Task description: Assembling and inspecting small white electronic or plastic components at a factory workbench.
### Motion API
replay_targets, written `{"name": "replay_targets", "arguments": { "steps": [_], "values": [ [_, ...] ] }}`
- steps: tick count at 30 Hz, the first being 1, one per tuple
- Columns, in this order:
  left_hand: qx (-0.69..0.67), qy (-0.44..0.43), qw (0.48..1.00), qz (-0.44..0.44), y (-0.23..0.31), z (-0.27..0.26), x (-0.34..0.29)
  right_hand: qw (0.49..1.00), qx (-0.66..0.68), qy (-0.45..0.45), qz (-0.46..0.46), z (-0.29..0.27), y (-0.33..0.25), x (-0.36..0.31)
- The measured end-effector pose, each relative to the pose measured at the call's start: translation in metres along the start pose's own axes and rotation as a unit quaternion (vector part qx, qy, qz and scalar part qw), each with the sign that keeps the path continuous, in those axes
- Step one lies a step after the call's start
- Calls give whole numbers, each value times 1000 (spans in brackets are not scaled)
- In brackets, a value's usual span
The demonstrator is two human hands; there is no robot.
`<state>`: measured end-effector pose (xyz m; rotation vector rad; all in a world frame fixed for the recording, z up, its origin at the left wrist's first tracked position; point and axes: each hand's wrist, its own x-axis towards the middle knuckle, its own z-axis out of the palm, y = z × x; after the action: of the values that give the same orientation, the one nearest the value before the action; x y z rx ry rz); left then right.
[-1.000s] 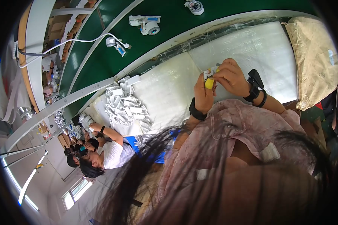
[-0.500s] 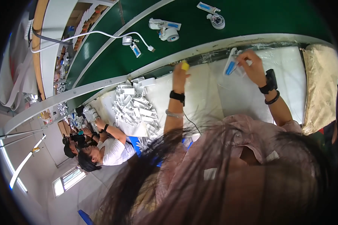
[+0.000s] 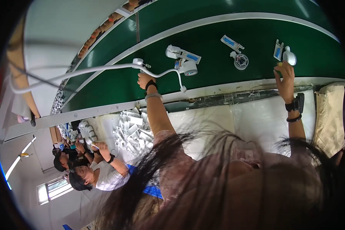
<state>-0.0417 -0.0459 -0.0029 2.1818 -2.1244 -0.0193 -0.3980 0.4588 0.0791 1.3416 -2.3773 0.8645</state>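
Stretched out over the green conveyor belt [image 3: 211, 46], my left hand [image 3: 144, 79] has its fingers curled at a small round white part [image 3: 138, 61]. What lies under the fingertips is hidden. My right hand [image 3: 285, 82] is over the belt's near edge at the right, with thumb and fingers apart. Its fingertips are beside a round white housing [image 3: 289, 56], and a small yellow patch [image 3: 280, 64] shows at them. A flat white piece with a blue strip [image 3: 278, 50] lies on the belt just left of that housing.
A white cable [image 3: 115, 67] hangs across the left. More white housings [image 3: 189, 67] and a round part [image 3: 240, 61] lie on the belt. Several white plastic pieces [image 3: 133, 128] are heaped on the table. A co-worker in white [image 3: 111, 178] works at the left; brown paper [image 3: 331, 119] is at the right.
Both hands have moved from over the table to the belt, the left one leftward. The blue-stripped piece from my right hand seems to lie on the belt now. The view has shifted.
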Motion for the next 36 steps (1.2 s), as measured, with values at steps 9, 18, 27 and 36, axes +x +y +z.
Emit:
{"name": "replay_targets", "arguments": {
  "steps": [9, 18, 27, 36],
  "values": [
    [-221, -224, 949, 10, -14, -4, 26, 983, 156, -90, 32, 5, -72, -47],
    [-706, -359, 609, 33, -33, -132, -149, 938, 279, -204, -18, -10, -106, -76],
    [-434, -682, 550, 209, 19, -227, -352, 832, 470, -263, -133, -40, -164, -89],
    [-213, -552, 672, 445, 35, -232, -380, 627, 636, -448, 46, -84, -144, -130]
  ]
}}
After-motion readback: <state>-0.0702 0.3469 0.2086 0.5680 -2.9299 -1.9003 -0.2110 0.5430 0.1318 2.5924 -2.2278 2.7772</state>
